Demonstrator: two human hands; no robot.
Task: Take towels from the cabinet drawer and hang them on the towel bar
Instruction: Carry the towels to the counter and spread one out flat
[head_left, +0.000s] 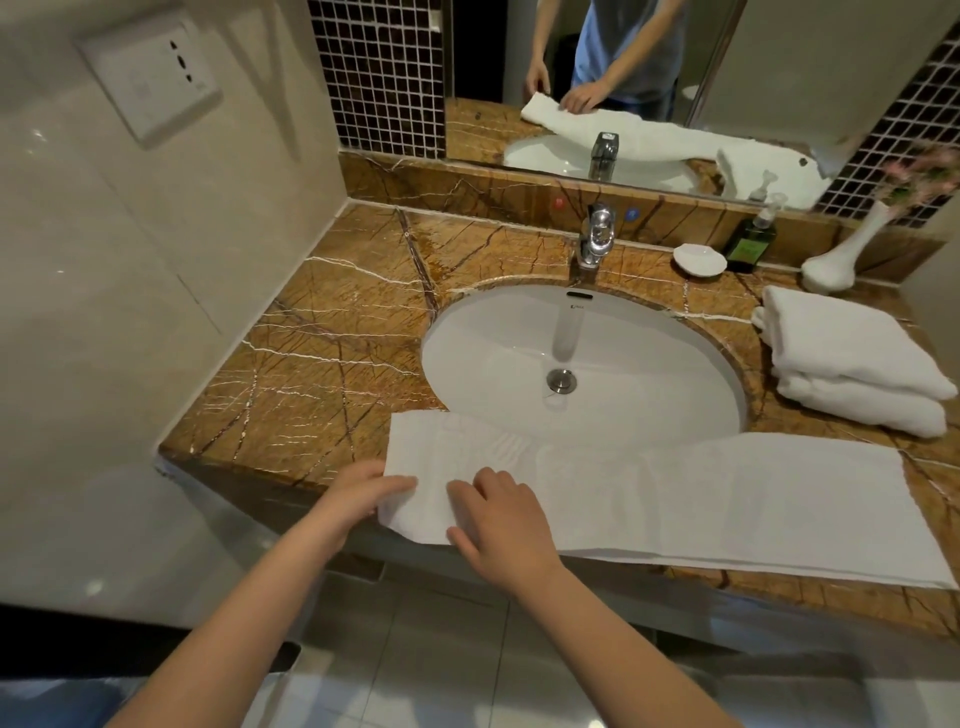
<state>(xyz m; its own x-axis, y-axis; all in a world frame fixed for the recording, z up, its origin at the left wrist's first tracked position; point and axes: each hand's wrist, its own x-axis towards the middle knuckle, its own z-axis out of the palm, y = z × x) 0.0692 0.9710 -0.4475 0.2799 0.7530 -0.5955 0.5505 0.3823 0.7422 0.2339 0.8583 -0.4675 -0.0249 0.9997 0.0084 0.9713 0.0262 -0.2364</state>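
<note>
Now your long white towel (727, 499) lies flat along the front of the brown stone counter (322, 353). Its far edge covers the near rim of the white sink (519, 338). Your left hand (358, 499) is at the towel's left end, with its fingers on top of the edge. Your thumb is hidden, so you cannot tell if it is pinching. Your right hand (498, 525) rests on top of the towel just beside it, with loose fingers pressing down and holding nothing. Two folded towels (852, 364) sit in a pile on the right of the counter. Behind the sink stand a shiny tap (595, 241), a small white dish (700, 259), a green soap bottle (750, 244) and a white vase (841, 254).
</note>
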